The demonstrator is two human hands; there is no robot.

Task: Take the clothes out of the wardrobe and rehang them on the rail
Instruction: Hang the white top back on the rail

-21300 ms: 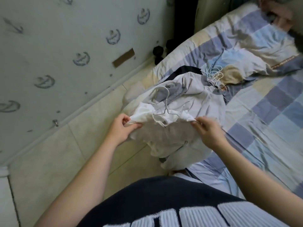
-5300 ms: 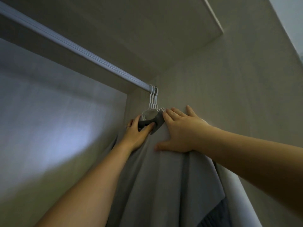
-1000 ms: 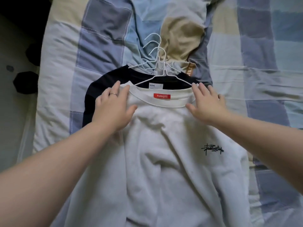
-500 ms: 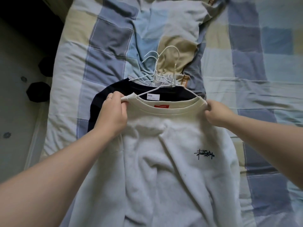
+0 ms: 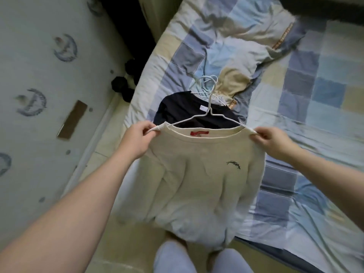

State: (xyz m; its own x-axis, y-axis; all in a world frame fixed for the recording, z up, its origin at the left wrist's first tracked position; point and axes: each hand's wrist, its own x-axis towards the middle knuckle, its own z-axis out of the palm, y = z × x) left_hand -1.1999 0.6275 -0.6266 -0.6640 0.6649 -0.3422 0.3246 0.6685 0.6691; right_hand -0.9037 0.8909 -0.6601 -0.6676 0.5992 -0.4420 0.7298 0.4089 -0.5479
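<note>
Cream sweatshirt (image 5: 197, 170) on white wire hanger (image 5: 209, 113), held up over bed's near edge, hem drooping toward person's knees. Left hand (image 5: 137, 140) pinches one shoulder end, right hand (image 5: 273, 144) pinches other. Behind: one dark garment (image 5: 177, 111) flat on patchwork quilt (image 5: 315, 95); loose white hangers (image 5: 204, 85) tangled at its collar, number unclear. Two black lumps (image 5: 122, 87) on floor beside bed.

L hand (image 5: 137, 139) & R hand (image 5: 274, 143) both held out in front, approx level, well apart. Forearms bare, nearly straight, coming in from the lower corners. Each hand pinches one shoulder of the cream sweatshirt (image 5: 197, 174) w/ thumb & curled fingers, backs of hands up. Knees (image 5: 171, 257) at bottom edge.
</note>
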